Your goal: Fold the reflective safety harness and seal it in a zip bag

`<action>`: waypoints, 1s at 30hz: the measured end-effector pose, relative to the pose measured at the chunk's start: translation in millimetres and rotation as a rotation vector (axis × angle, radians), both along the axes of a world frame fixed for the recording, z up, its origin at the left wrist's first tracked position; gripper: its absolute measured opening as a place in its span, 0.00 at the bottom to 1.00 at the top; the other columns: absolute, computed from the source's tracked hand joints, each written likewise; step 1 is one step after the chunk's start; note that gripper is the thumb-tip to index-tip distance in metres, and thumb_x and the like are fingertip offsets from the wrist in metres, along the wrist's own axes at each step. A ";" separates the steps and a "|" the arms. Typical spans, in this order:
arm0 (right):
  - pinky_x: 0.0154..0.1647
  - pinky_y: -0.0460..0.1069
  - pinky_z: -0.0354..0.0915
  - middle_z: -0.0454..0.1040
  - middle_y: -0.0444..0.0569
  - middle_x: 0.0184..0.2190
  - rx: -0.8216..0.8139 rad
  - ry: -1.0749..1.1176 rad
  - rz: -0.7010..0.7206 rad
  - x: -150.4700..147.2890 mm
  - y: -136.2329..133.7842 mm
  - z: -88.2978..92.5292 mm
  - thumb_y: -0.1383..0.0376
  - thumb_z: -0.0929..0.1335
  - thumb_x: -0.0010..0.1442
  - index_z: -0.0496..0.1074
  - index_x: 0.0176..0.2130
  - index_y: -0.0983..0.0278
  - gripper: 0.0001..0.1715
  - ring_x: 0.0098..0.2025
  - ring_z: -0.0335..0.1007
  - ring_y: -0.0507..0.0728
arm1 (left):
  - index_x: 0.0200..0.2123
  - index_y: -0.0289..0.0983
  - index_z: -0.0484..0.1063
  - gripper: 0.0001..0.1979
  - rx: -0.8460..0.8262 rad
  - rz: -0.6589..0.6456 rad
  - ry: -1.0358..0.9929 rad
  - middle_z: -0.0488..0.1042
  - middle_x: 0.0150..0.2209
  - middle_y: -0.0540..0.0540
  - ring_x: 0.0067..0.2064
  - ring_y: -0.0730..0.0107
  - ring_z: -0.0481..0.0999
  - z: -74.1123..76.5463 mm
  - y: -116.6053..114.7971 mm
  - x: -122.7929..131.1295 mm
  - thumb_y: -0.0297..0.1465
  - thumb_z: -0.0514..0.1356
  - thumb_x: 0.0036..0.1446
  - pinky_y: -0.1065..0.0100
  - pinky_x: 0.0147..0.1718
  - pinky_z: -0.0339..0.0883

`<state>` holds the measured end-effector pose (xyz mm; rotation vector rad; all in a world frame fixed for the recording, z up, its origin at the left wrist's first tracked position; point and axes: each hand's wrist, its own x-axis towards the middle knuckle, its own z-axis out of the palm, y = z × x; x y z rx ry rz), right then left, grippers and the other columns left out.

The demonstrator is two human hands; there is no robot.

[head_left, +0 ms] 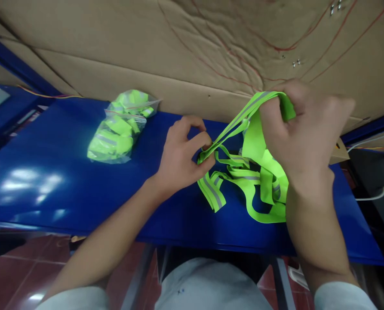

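Slanting up rightward, the strap (245, 111) runs nearly straight from left hand (185, 156), fingers pinching its lower part, to right hand (303, 129), fingers gripping its upper fold; more strap lies slack below, on the tabletop (185, 226).

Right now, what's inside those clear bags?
Inside the bags is grey-striped green band, bunched up. Its outer folds cover the middle, so I can't see what's there.

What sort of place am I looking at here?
Probably a workshop or factory workstation: a blue worktable stands against a cardboard panel, with loose neon reflective straps and clear zip bags filled with similar bright material.
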<state>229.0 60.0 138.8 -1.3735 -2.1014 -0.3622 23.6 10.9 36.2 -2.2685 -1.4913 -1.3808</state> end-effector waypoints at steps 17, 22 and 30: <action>0.62 0.71 0.68 0.77 0.65 0.62 -0.213 -0.249 0.071 23.5 12.3 -4.8 0.62 0.69 0.66 0.72 0.66 0.66 0.32 0.64 0.73 0.79 | 0.29 0.42 0.56 0.15 0.100 0.202 -0.052 0.77 0.39 0.45 0.41 0.57 0.76 2.3 -3.8 -6.8 0.31 0.61 0.62 0.54 0.44 0.68; 0.81 0.68 0.46 0.43 0.62 0.81 -0.360 -0.254 0.601 -5.7 -1.3 -33.5 0.64 0.76 0.61 0.44 0.79 0.65 0.60 0.82 0.40 0.70 | 0.32 0.43 0.59 0.12 0.044 0.092 -0.137 0.70 0.31 0.52 0.32 0.67 0.73 -8.3 -3.6 -1.1 0.27 0.60 0.65 0.64 0.33 0.64; 0.61 0.59 0.71 0.76 0.56 0.65 -0.424 -0.158 0.702 -21.3 1.4 -37.5 0.79 0.60 0.61 0.70 0.65 0.66 0.36 0.64 0.75 0.65 | 0.42 0.42 0.68 0.10 0.102 0.107 -0.025 0.78 0.39 0.49 0.38 0.66 0.79 -15.1 0.6 1.0 0.23 0.62 0.62 0.66 0.37 0.68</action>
